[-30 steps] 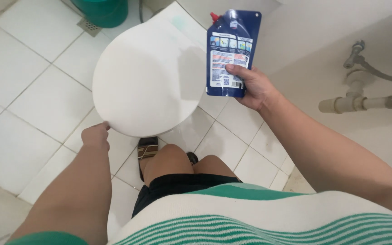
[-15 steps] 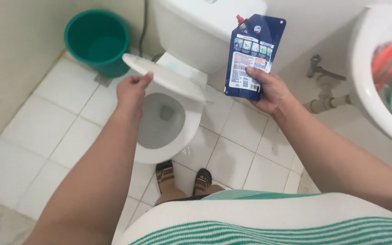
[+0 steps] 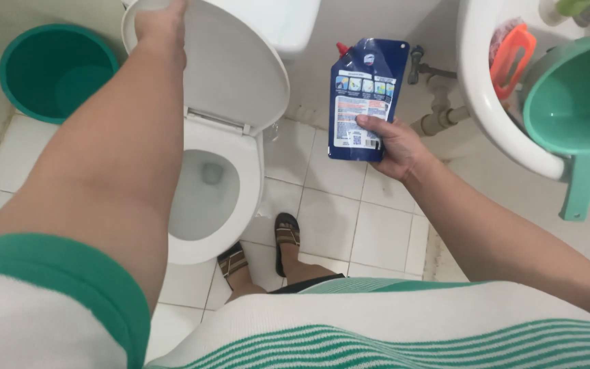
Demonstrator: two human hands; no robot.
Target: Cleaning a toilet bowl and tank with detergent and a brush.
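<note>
The person's left hand rests on the top edge of the white plastic toilet lid, which stands raised against the white ceramic cistern; whether the fingers curl over the rim or only press on it is hard to tell, as the frame cuts them off. The right hand grips the lower end of a dark blue stand-up refill pouch with a red spout cap, upright, to the right of the open white toilet bowl. The step in hand looks like opening the toilet; next, the capped pouch probably needs the left hand free for uncapping.
</note>
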